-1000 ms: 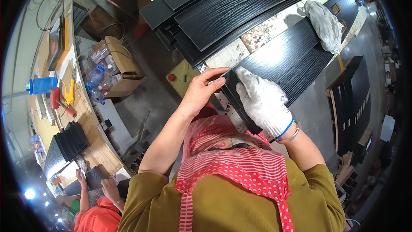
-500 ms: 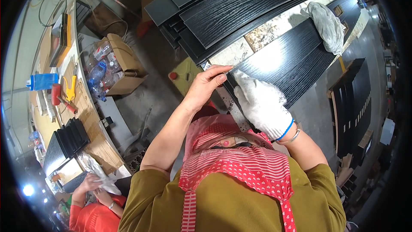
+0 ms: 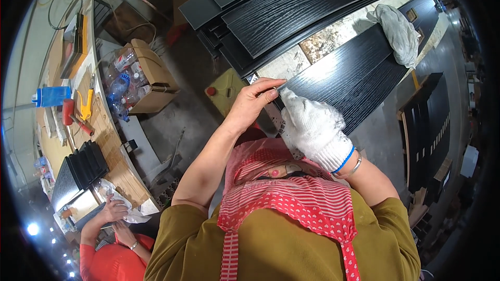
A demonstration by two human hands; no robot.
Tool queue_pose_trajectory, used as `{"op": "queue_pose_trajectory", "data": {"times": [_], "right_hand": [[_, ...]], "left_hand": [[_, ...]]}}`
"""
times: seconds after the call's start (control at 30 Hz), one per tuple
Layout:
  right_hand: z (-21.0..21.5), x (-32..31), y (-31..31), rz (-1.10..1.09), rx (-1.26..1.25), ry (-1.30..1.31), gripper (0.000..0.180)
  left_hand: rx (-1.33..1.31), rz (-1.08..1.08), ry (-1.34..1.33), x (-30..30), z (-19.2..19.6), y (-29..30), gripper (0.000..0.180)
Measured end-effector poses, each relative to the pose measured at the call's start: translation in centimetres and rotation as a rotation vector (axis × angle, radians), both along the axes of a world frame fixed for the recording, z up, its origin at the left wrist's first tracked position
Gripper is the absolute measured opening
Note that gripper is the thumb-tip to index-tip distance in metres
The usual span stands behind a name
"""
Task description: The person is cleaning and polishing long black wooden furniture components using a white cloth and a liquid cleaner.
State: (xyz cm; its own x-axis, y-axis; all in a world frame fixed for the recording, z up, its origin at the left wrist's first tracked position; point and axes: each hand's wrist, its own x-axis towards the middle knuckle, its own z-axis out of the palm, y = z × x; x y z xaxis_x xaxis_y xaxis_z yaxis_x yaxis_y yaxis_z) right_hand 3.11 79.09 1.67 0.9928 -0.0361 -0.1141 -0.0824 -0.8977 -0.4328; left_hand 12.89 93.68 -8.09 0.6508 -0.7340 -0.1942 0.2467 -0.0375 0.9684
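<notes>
A long black wood-grain board (image 3: 344,75) lies on the bench in front of me. My bare left hand (image 3: 252,103) pinches its near-left corner, thumb and forefinger on the edge. Close beside it, my right hand (image 3: 316,126), in a white knitted glove with a blue cuff edge, has its fingers drawn together at the same end of the board. The fingertips meet the edge near my left forefinger; whatever they hold is hidden. Farther along the board rests a crumpled whitish cloth (image 3: 397,34).
Beyond the board is a stack of black boards (image 3: 307,10). Left on the floor are a yellow-green jerrycan (image 3: 227,91) and a carton of plastic bottles (image 3: 153,73). A side bench holds a red mallet (image 3: 68,112); a co-worker in red (image 3: 117,263) handles white material there.
My gloved right hand has shifted slightly, its fingertips more gathered at the board's edge. My left hand stays at the corner. The co-worker's hands have moved a little.
</notes>
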Motion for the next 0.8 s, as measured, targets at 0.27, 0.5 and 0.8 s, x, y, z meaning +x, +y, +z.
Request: {"op": "queue_pose_trajectory", "data": {"times": [0.27,0.5,0.8], "right_hand": [[-0.2,-0.1,-0.2,0.015,0.047,0.004,0.033],[-0.1,0.2,-1.3,-0.111,-0.010,-0.055,0.032],[1.0,0.5,-0.5,-0.022,-0.036,-0.025,0.031]], "left_hand": [[0.001,-0.013,-0.001,0.2,-0.2,0.0,0.030],[-0.012,0.006,0.079,0.0,-0.3,0.0,0.031],[-0.010,-0.004,0.039,0.2,-0.2,0.0,0.029]]}}
